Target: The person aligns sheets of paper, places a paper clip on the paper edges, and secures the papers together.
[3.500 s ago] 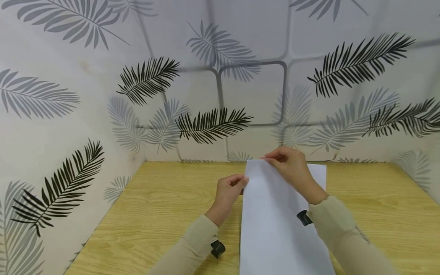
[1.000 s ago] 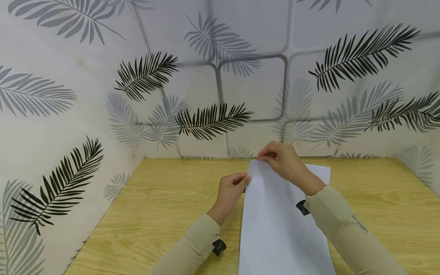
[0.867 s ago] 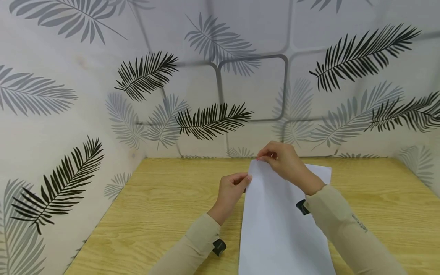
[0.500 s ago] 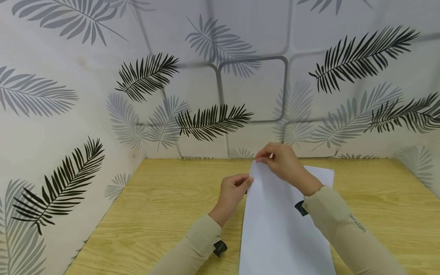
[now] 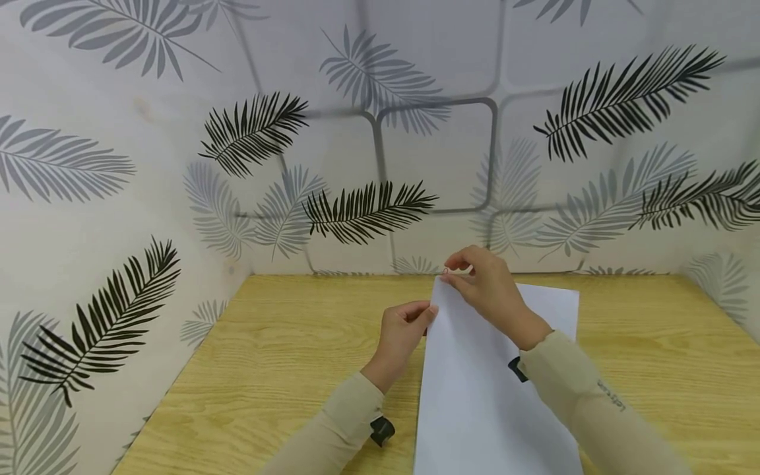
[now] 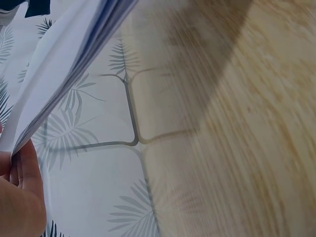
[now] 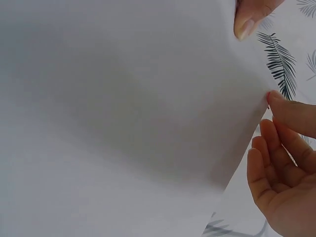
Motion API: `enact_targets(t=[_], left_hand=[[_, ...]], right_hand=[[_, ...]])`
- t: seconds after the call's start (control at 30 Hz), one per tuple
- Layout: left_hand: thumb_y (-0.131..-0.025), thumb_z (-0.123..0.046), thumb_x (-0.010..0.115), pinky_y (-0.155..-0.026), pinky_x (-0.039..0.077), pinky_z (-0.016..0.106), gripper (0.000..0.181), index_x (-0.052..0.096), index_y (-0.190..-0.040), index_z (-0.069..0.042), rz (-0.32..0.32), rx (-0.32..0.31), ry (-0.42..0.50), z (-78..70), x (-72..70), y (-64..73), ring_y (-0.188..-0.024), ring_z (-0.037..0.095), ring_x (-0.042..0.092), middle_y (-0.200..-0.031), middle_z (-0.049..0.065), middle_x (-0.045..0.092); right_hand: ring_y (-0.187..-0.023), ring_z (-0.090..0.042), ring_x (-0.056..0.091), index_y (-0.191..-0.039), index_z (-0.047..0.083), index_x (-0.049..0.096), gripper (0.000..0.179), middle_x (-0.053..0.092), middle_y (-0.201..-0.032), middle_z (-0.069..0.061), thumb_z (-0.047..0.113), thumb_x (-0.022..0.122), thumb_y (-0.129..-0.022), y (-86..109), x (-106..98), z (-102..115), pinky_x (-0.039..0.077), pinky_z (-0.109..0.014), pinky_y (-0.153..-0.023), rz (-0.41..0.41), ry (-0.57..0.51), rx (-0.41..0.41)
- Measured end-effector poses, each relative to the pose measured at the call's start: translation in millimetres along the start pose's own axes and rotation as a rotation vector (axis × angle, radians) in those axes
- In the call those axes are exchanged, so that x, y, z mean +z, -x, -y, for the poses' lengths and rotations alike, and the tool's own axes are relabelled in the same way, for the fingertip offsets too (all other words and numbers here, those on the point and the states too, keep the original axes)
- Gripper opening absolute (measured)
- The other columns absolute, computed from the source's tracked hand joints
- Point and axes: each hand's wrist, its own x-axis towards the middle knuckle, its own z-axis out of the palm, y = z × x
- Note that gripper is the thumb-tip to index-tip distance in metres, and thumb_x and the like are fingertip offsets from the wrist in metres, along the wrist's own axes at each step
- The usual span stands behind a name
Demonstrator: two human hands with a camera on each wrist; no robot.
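Observation:
A stack of white paper (image 5: 487, 396) stands tilted up, its layered edges showing in the left wrist view. My left hand (image 5: 400, 336) pinches the stack's left edge below the upper left corner, thumb on the front sheet and fingers behind. At that corner my right hand (image 5: 489, 290) holds a small red wire clip, like a paper clip (image 5: 445, 271), at the top edge. In the right wrist view, the right thumb presses the red clip (image 7: 268, 98) at the paper's edge, the other fingers loosely curled behind it. Part of the clip is hidden by the thumb.
The stack is above a wood-grain table (image 5: 285, 356). Behind it rises a wall covering (image 5: 439, 158) printed with grey and black leaves. Both wrists wear small black cameras over beige sleeves (image 5: 570, 369).
The right hand and red clip have moved left along the top edge to the corner. Just now its index finger has lifted slightly, showing the clip. The stack has shifted slightly right.

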Motion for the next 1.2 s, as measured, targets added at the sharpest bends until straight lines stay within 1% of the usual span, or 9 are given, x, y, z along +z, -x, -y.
enact_targets(t=[0.1,0.27,0.4,0.53,0.8,0.87,0.9,1.1,1.2], left_hand=[[-0.092,-0.003,0.063,-0.065,0.050,0.021,0.020,0.069,-0.104,0.012,0.004,0.006,-0.001,0.1,-0.5,0.8,-0.067,0.007,0.057,-0.091,0.021,0.069],[-0.092,-0.002,0.062,-0.064,0.048,0.022,0.020,0.069,-0.104,0.012,0.009,0.018,-0.009,1.5,-0.8,1.5,-0.066,0.007,0.056,-0.088,0.022,0.068],[-0.092,-0.002,0.062,-0.063,0.047,0.021,0.019,0.068,-0.104,0.013,0.013,0.015,-0.007,1.3,-0.5,2.7,-0.066,0.007,0.055,-0.088,0.022,0.068],[-0.093,-0.002,0.062,-0.063,0.048,0.021,0.020,0.068,-0.104,0.013,0.015,0.015,-0.005,-0.1,-0.3,4.0,-0.067,0.007,0.056,-0.091,0.023,0.068],[-0.093,-0.002,0.061,-0.066,0.051,0.022,0.019,0.068,-0.104,0.012,0.022,0.038,-0.035,-1.2,-1.1,3.7,-0.070,0.009,0.058,-0.093,0.025,0.068],[-0.093,-0.002,0.061,-0.066,0.052,0.023,0.019,0.068,-0.104,0.013,0.023,0.045,-0.031,0.5,-1.3,2.6,-0.071,0.010,0.060,-0.094,0.025,0.068],[-0.093,-0.002,0.061,-0.066,0.052,0.023,0.019,0.068,-0.104,0.013,0.025,0.044,-0.028,3.7,-1.5,0.8,-0.071,0.010,0.060,-0.094,0.025,0.068],[-0.093,-0.005,0.064,-0.063,0.050,0.020,0.020,0.070,-0.105,0.009,0.014,0.045,0.004,27.9,-1.4,-11.1,-0.069,0.008,0.059,-0.095,0.023,0.069],[-0.092,-0.008,0.065,-0.062,0.049,0.019,0.020,0.071,-0.105,0.007,0.002,0.041,0.012,31.4,-0.9,-11.9,-0.068,0.007,0.059,-0.094,0.020,0.070]], right_hand=[[-0.084,-0.029,0.061,-0.091,0.000,0.067,0.017,0.066,-0.088,-0.011,0.003,0.078,-0.079,0.6,1.6,-1.4,0.050,-0.041,-0.072,-0.022,0.008,-0.030],[-0.084,-0.029,0.062,-0.090,0.000,0.067,0.016,0.067,-0.088,-0.010,0.001,0.078,-0.078,1.0,3.9,-4.3,0.052,-0.043,-0.072,-0.024,-0.003,-0.073],[-0.085,-0.027,0.062,-0.090,0.000,0.068,0.016,0.067,-0.088,-0.010,0.001,0.078,-0.078,2.0,5.2,-5.5,0.053,-0.041,-0.073,-0.020,0.004,-0.079],[-0.086,-0.026,0.061,-0.091,0.000,0.068,0.015,0.067,-0.088,-0.010,0.001,0.078,-0.079,2.3,5.7,-6.4,0.053,-0.040,-0.074,-0.021,0.013,-0.084],[-0.087,-0.026,0.060,-0.092,0.000,0.070,0.014,0.068,-0.091,-0.009,-0.001,0.076,-0.080,0.1,5.2,-7.1,0.051,-0.043,-0.076,-0.005,0.001,-0.105],[-0.088,-0.026,0.060,-0.092,0.000,0.070,0.014,0.068,-0.091,-0.009,-0.001,0.076,-0.080,0.0,5.1,-6.9,0.050,-0.044,-0.076,0.001,-0.002,-0.101],[-0.088,-0.027,0.060,-0.092,0.000,0.070,0.014,0.068,-0.092,-0.009,-0.001,0.076,-0.080,0.0,5.1,-6.8,0.050,-0.044,-0.076,0.004,-0.003,-0.099],[-0.088,-0.026,0.060,-0.093,-0.001,0.071,0.015,0.069,-0.092,-0.010,-0.002,0.076,-0.079,0.6,4.7,-5.1,0.050,-0.042,-0.075,0.010,-0.008,-0.090],[-0.088,-0.026,0.060,-0.093,-0.001,0.071,0.015,0.069,-0.092,-0.010,-0.002,0.076,-0.079,1.1,4.5,-4.4,0.051,-0.042,-0.075,0.010,-0.014,-0.085]])
